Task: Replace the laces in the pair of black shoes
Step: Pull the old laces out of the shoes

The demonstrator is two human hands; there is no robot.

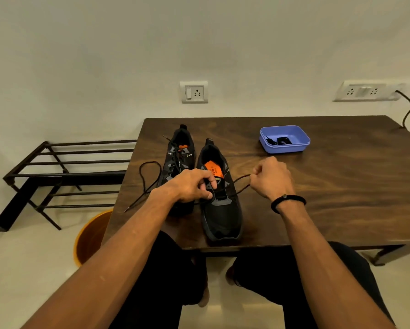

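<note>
Two black shoes with orange insoles stand side by side on the wooden table [318,186]. The left shoe [179,157] is laced, and its black lace [149,179] trails off the table's left edge. The right shoe [223,210] is nearer me with its tongue open. My left hand [192,186] grips that shoe at its eyelets. My right hand [271,178] pinches a black lace [240,184] that runs from the shoe's lower eyelets out to the right.
A purple tray [285,138] holding a coiled black lace sits at the back of the table. A black metal rack [64,176] stands left of the table, an orange bucket [90,236] below its corner. Wall sockets and a cable are behind.
</note>
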